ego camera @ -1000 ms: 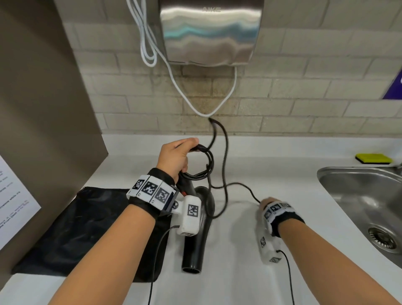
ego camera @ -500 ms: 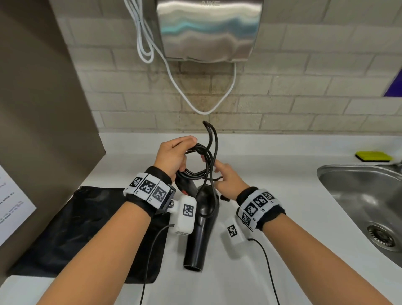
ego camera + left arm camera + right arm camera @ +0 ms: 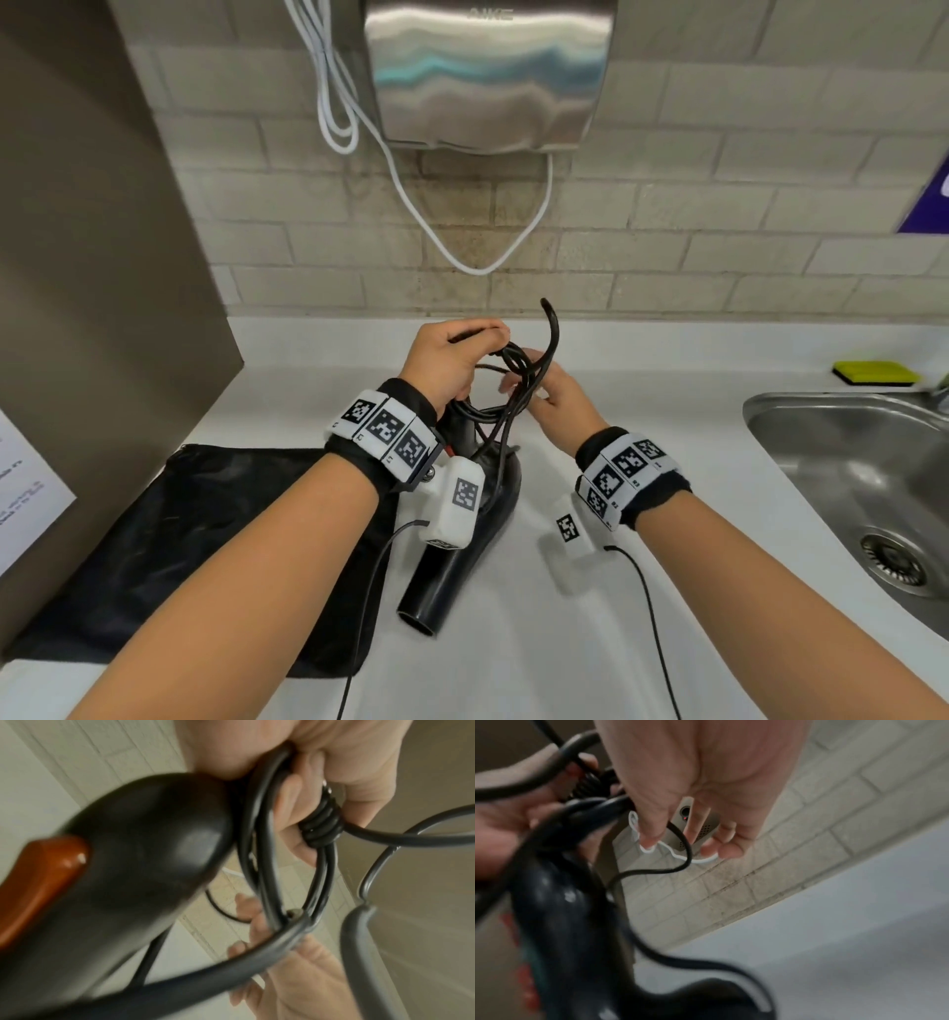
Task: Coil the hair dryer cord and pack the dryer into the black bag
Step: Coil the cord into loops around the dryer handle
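The black hair dryer (image 3: 462, 555) stands tilted with its nozzle on the white counter (image 3: 667, 411); its orange switch (image 3: 43, 878) shows in the left wrist view. My left hand (image 3: 447, 360) grips the top of the handle together with several loops of the black cord (image 3: 513, 370), fingers curled round them (image 3: 321, 825). My right hand (image 3: 554, 401) is just right of it, holding the cord (image 3: 680, 841) between thumb and fairly straight fingers. One arc of cord sticks up above the hands. The black bag (image 3: 179, 539) lies flat at the left.
A steel sink (image 3: 770, 411) is sunk in the counter at the right, with a yellow sponge (image 3: 875, 372) behind it. A steel hand dryer (image 3: 488, 77) and its white cable (image 3: 462, 257) hang on the tiled wall. A brown panel (image 3: 77, 257) closes the left side.
My right hand rose from the counter at the right, bringing the slack cord up to my left hand. The cord no longer trails over the counter; more loops sit in my left hand.
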A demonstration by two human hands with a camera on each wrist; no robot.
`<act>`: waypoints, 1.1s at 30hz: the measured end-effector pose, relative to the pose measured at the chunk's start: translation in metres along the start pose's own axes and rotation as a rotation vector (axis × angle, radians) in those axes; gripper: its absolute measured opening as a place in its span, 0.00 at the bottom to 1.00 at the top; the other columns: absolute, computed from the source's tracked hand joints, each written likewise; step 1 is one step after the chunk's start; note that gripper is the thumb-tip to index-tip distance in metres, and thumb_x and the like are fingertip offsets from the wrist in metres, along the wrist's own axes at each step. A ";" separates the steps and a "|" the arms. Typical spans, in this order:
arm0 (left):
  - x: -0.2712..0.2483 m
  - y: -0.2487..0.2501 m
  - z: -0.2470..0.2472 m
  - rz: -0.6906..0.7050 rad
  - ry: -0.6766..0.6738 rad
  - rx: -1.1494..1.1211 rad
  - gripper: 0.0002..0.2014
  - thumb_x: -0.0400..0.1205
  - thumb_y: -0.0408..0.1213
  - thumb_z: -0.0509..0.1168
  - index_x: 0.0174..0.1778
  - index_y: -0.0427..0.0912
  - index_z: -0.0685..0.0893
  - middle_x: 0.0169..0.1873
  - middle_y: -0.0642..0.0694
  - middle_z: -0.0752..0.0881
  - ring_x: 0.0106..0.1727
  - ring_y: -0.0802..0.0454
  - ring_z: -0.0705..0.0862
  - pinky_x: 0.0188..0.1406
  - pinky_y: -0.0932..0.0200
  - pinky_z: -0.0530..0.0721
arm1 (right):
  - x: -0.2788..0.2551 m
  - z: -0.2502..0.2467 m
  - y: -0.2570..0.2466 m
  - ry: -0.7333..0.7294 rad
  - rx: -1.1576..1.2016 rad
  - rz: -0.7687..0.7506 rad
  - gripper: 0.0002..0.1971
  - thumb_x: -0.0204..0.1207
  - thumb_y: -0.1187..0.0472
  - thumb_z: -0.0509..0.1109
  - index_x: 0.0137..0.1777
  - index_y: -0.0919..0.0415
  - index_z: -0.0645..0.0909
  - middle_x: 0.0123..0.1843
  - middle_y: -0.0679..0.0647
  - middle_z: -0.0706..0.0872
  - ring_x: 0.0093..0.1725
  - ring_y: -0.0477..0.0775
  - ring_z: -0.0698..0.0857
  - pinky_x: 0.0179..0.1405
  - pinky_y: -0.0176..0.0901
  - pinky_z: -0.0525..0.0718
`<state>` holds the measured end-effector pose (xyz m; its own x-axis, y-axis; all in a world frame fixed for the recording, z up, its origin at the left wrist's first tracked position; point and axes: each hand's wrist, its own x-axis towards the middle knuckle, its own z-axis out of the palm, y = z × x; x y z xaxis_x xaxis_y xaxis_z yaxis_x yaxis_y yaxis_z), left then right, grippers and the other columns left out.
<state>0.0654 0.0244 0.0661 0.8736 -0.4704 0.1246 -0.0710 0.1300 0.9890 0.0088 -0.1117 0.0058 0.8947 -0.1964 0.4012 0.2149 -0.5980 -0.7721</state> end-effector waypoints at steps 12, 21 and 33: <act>0.001 -0.008 -0.019 0.031 0.177 0.050 0.13 0.78 0.27 0.65 0.32 0.46 0.88 0.26 0.40 0.79 0.12 0.55 0.62 0.13 0.70 0.59 | -0.052 -0.070 0.111 -0.092 -0.627 0.963 0.15 0.78 0.62 0.61 0.30 0.66 0.75 0.35 0.59 0.79 0.37 0.58 0.77 0.26 0.40 0.69; -0.003 -0.008 -0.007 0.020 0.179 0.053 0.12 0.79 0.27 0.65 0.33 0.46 0.87 0.29 0.39 0.82 0.10 0.58 0.61 0.12 0.71 0.58 | -0.040 -0.053 0.061 -0.340 -0.757 0.591 0.30 0.73 0.61 0.62 0.76 0.54 0.63 0.77 0.54 0.69 0.76 0.59 0.66 0.74 0.58 0.66; -0.013 -0.002 0.012 0.060 0.043 0.114 0.09 0.78 0.28 0.67 0.33 0.44 0.86 0.19 0.55 0.85 0.10 0.61 0.64 0.11 0.71 0.62 | -0.027 -0.004 0.022 0.035 0.001 0.345 0.13 0.77 0.63 0.65 0.29 0.57 0.80 0.27 0.48 0.79 0.27 0.41 0.74 0.34 0.35 0.71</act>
<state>0.0487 0.0200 0.0631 0.8857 -0.4266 0.1830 -0.1764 0.0554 0.9828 -0.0117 -0.1225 -0.0202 0.9006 -0.4138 0.1331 -0.0976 -0.4910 -0.8657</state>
